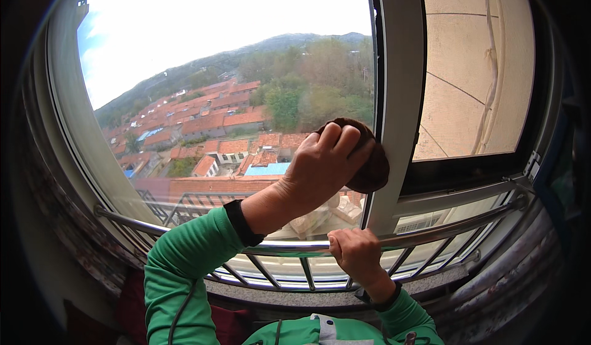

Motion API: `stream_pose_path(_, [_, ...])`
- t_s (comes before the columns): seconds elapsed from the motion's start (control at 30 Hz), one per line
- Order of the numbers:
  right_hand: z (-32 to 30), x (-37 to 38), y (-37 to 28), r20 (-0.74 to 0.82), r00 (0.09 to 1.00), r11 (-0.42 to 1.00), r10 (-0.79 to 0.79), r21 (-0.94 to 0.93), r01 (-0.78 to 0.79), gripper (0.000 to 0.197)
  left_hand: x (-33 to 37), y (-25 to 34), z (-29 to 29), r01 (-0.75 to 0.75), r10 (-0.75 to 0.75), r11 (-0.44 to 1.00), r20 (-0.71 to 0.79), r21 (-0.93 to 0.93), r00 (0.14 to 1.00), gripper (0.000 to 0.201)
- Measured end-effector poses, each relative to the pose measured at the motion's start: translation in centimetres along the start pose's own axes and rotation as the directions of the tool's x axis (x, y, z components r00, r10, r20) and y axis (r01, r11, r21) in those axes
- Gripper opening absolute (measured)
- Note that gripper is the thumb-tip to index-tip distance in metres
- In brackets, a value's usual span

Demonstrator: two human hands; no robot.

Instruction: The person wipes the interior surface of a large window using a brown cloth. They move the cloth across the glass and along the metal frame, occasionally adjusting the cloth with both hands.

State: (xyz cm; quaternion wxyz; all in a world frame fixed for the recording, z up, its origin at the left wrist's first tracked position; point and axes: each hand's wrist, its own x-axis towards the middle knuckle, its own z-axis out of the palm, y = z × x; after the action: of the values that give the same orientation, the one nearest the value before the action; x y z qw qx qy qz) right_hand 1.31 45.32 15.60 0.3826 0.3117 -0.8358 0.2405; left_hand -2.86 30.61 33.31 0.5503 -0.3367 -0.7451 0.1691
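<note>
Bunched in my left hand (317, 166) is a dark brown cloth (373, 171), with my fingers bent over it. It lies against the large window pane (203, 55), low and close to the upright white window frame (399, 98). My left arm reaches up and across to the right. Lower down, my right hand (360, 254) is wrapped round the shiny metal rail (295, 248) in front of the window. The palm side of both hands is hidden.
Below the rail stand metal bars (308, 274) above a speckled stone sill (277, 297). To the right is a second window section (474, 74) with a tiled wall and cable behind it. Patterned curtains (511, 277) hang at both sides. Outside lie red-roofed houses (203, 123).
</note>
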Motion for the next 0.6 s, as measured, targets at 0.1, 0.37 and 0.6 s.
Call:
stream_pose_path(0.1, [0.2,-0.1,0.2,-0.012,1.0,1.0,-0.003,0.0,0.003,0.018,-4.2,2.7,0.2,-0.259,0.27,0.963,0.222,-0.079,0.937,0.041])
stream_pose_path(0.37, [0.2,-0.1,0.1,-0.007,1.0,1.0,-0.01,0.0,0.01,0.022,2.2,-7.1,-2.2,-0.046,0.055,0.991,-0.07,0.128,0.996,0.041])
stream_pose_path(0.6, [-0.1,0.0,-0.2,-0.021,1.0,1.0,-0.006,-0.005,0.006,0.022,8.8,-14.9,-4.2,0.281,-0.129,0.91,-0.433,0.307,0.892,0.043])
